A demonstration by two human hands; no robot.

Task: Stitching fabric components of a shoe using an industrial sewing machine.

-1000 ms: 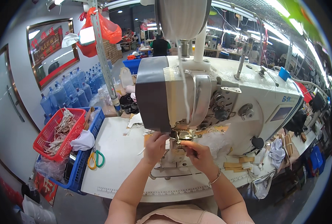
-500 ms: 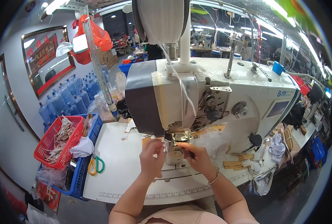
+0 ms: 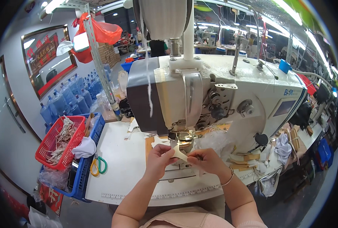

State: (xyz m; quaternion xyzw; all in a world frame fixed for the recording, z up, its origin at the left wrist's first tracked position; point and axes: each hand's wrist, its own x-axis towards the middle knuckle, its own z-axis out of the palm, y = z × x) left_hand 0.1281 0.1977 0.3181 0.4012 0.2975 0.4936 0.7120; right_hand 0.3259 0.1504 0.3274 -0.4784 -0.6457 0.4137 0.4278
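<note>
Cream material, in a small flat piece (image 3: 179,155), lay stretched between our two hands, on the near side of the shiny metal foot (image 3: 185,136) under the head of the sewing machine (image 3: 229,98). From our left hand (image 3: 158,159) the piece lay to the right; from our right hand (image 3: 207,161) it lay to the left and a little far. Its long axis seemed to slant from far left to near right, though our fingers hid both ends and we could not be sure. Each grip was together: the left one pinched the piece's left end, the right one its right end. Of the two, our left fingertips reached slightly farther toward the foot, yet both hands were near it, and the piece sat apart from it as far as we could see. Beneath our wrists ran the white bench (image 3: 125,163), with scissors (image 3: 98,166) well off to the left and tan strips (image 3: 245,163) to the right.
</note>
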